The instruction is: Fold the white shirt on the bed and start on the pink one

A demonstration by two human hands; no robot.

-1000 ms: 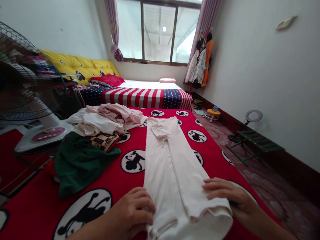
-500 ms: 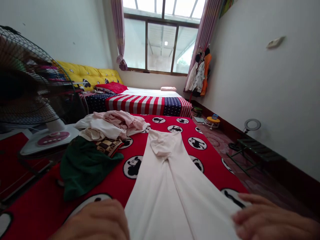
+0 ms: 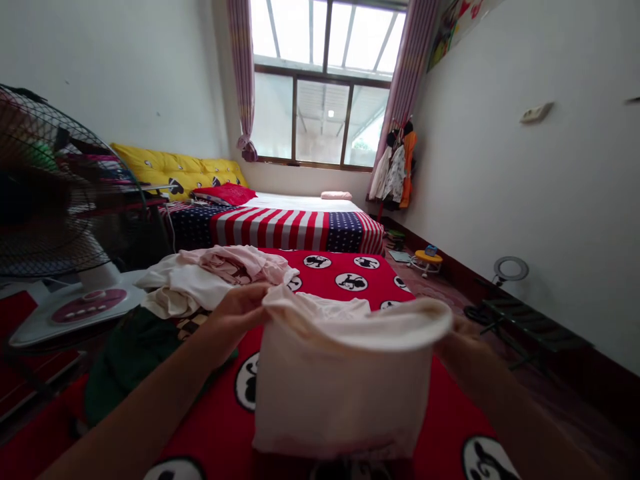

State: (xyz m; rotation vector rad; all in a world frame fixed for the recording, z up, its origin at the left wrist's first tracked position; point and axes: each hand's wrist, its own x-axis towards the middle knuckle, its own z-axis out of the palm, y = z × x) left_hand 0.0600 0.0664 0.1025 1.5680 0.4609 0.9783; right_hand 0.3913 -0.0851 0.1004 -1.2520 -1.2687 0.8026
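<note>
White pants (image 3: 345, 393) hang between my two hands above the red cloth with round black-and-white prints (image 3: 330, 270). My left hand (image 3: 250, 305) pinches the left end of the raised edge. At the right end, my right hand (image 3: 457, 337) grips the same edge, its fingers partly hidden by the fabric. The edge sags and curves between them, and the lower part drops toward me. Behind it, a bit of white fabric lies flat on the red cloth. To the left are a heap of pink and white clothes (image 3: 220, 270) and a dark green garment (image 3: 127, 357), partly behind my left forearm.
A fan (image 3: 75, 200) with a white base stands close on the left. Beyond is a bed with a striped and starred cover (image 3: 280, 228). A dark folding stool (image 3: 535, 323), a ring light (image 3: 511, 268) and a small yellow stool (image 3: 429, 257) stand along the right wall.
Both hands have taken hold of the pants' near end, lifted it and carried it forward. The pants lay spread flat before; now their near part is raised and doubled over. The view has tilted up slightly.
</note>
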